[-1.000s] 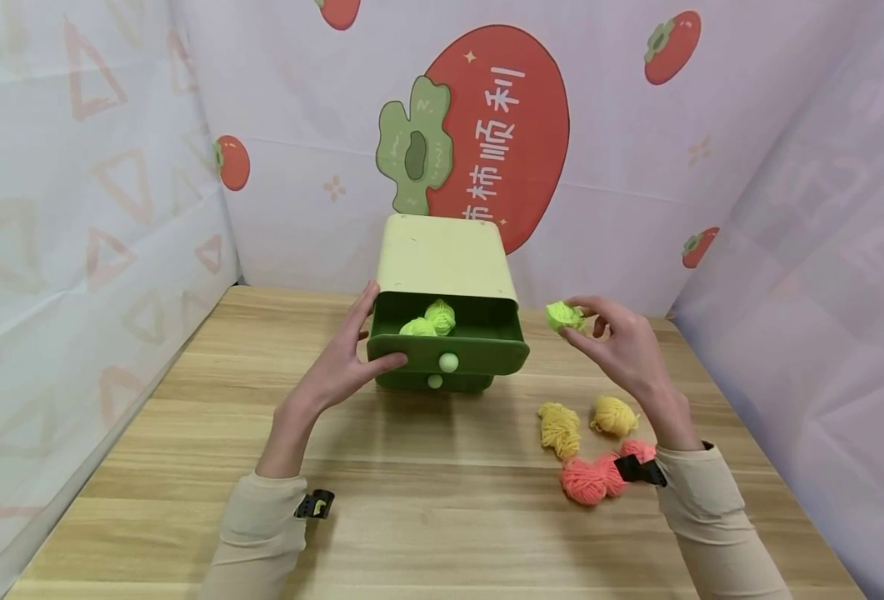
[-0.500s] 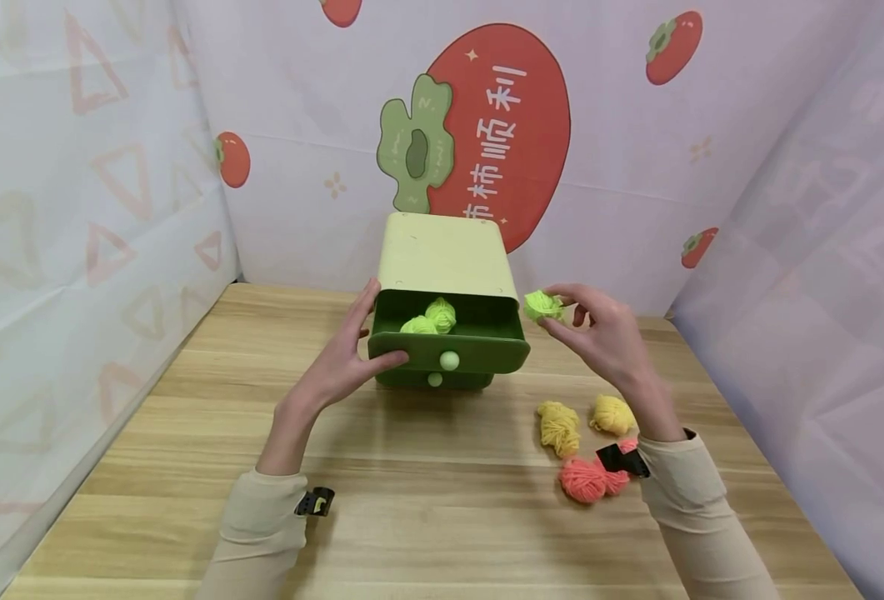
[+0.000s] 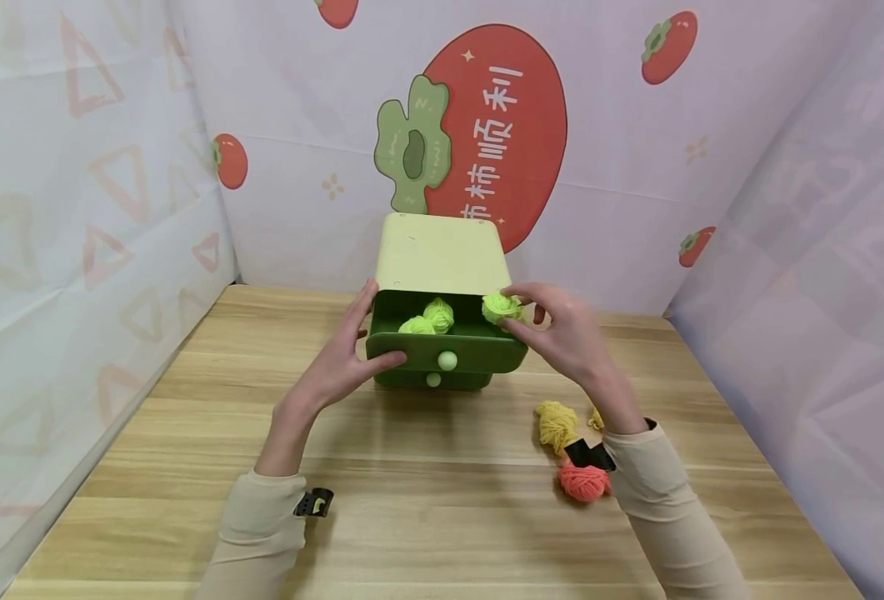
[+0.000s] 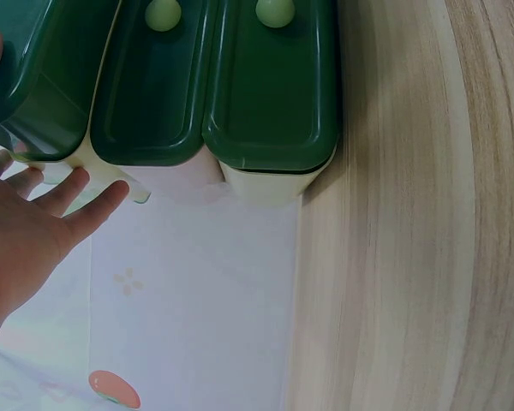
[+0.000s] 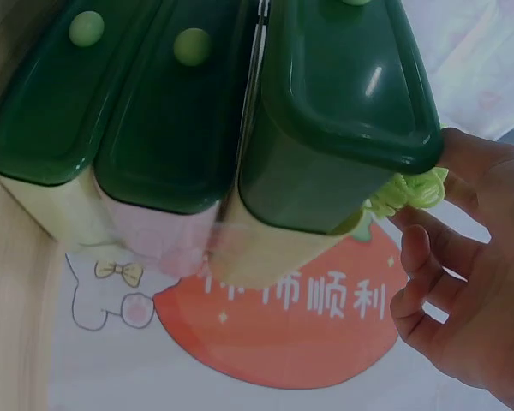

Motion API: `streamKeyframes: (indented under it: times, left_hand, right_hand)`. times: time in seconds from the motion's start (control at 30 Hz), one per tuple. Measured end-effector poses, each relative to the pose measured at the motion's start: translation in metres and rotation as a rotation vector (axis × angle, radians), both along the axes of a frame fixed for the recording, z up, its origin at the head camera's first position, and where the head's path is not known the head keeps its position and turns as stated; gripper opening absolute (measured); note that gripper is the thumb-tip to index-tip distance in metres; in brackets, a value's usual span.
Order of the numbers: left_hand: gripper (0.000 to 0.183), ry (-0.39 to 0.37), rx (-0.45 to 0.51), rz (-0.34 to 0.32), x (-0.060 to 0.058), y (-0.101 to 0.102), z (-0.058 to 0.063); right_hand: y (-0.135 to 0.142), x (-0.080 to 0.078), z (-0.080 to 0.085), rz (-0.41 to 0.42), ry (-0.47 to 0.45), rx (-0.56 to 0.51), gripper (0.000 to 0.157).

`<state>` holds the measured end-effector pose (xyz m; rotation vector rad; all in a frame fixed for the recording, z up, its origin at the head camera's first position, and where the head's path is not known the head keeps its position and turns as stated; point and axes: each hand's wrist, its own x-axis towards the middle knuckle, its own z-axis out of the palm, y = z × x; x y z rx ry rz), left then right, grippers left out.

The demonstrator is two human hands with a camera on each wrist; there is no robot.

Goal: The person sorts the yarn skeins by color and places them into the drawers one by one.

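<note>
The right hand (image 3: 561, 333) is pinching one lime-green yarn ball (image 3: 501, 308) between thumb and fingertips, holding it at the right end of the pulled-out top drawer (image 3: 479, 357); whether it is touching the drawer's rim I can't quite tell, since the drawer wall is partly hiding it in the right wrist view. Two more lime-green balls (image 3: 438, 316) are lying in that drawer toward its left half, side by side, making three of that colour.

The left hand (image 3: 337, 362) is resting its thumb against the left end of the drawer front, and its four fingers are spreading straight along the cabinet's side.

The cabinet (image 3: 443, 250) is standing on the wooden table (image 3: 412, 517) and showing three dark green drawers in the wrist views, one round knob (image 3: 447, 361) on each; the two lower drawers (image 4: 154, 86) are sitting closed.

Near the right forearm, two yellow yarn balls (image 3: 557, 427) are showing, one mostly covered, and one coral ball (image 3: 582, 482) is lying just below them. Five printed persimmons (image 3: 501, 142) are decorating the back cloth, one large, four small.
</note>
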<state>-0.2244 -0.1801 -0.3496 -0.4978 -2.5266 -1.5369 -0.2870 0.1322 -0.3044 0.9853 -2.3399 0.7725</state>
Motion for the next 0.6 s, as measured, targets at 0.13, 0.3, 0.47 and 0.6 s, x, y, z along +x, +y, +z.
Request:
streamKeyframes:
  times: [0.13, 0.3, 0.47, 0.6]
  left_hand:
    - [0.103, 0.008, 0.0, 0.003, 0.0, 0.001, 0.0]
    - [0.102, 0.012, 0.001, 0.001, 0.0, 0.001, 0.001]
    - [0.103, 0.011, 0.001, 0.0, -0.001, 0.0, 0.0]
    - [0.104, 0.012, 0.001, 0.001, -0.001, 0.0, 0.0]
  right_hand:
    - [-0.007, -0.001, 0.0, 0.0, -0.033, 0.012, 0.036]
    - [-0.012, -0.001, 0.0, -0.007, -0.077, 0.022, 0.037]
    - [-0.016, 0.0, 0.001, -0.019, -0.096, 0.02, 0.039]
    - [-0.018, 0.0, 0.002, -0.015, -0.11, 0.018, 0.038]
